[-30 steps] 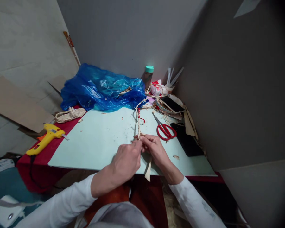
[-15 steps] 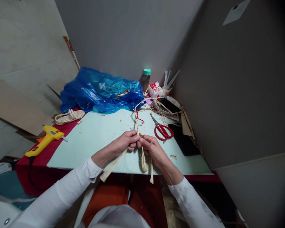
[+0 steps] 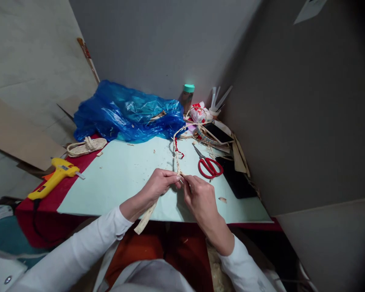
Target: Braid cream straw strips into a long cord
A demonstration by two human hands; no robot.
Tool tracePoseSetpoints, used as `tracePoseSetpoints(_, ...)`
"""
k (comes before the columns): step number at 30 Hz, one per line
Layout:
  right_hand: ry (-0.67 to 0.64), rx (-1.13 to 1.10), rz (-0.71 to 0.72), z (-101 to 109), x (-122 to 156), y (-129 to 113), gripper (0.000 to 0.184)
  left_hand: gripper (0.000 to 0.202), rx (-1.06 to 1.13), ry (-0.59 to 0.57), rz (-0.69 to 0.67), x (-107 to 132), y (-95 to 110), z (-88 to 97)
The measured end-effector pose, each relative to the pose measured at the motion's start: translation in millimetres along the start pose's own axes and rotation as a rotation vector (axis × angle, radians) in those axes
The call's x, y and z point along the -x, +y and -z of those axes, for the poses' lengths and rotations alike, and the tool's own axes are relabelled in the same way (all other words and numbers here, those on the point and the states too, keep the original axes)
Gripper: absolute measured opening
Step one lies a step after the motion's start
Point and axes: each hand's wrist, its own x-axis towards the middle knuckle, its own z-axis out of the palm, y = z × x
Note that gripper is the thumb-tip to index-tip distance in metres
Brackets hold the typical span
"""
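Observation:
A thin braid of pale dried-leaf strips [image 3: 175, 152] runs from the back of the table down to my fingertips. My left hand [image 3: 161, 182] pinches its lower end, and one flat loose strip [image 3: 146, 219] hangs below that hand toward the table's front edge. At the same spot my right hand [image 3: 199, 194] is closed, thumb and fingers pressed together at the braid's end; the strips inside it are mostly hidden. Beside the braid lies a short red cord [image 3: 179, 150]. Red-handled scissors [image 3: 209, 165] rest just beyond my right hand.
At the left edge are a yellow glue gun [image 3: 53, 178] and a small woven sole-like piece [image 3: 86, 147]. Behind sits a blue plastic bag [image 3: 124, 113] near a green-lidded jar [image 3: 187, 97]. A phone [image 3: 218, 133] and a black flat object [image 3: 237, 178] lie right, by the grey wall.
My right hand has turned over, its back now facing up. Two strip ends that hung between and below my hands no longer show. The view has shifted slightly.

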Motion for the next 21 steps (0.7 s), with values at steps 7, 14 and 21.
tracePoseSetpoints(7,0.164,0.269,0.202,-8.4,15.8,-19.6,0.018,0.024,0.18,-0.079,0.04,4.5,5.9,1.4)
tracePoseSetpoints(14,0.024,0.194,0.307,-9.4,25.4,-32.3,0.026,0.024,0.183,-0.098,-0.01,8.6,7.5,8.5)
tracePoseSetpoints(21,0.071,-0.22,-0.007,29.7,-15.7,9.3,0.02,0.025,0.201,-0.192,0.016,3.8,14.0,15.8)
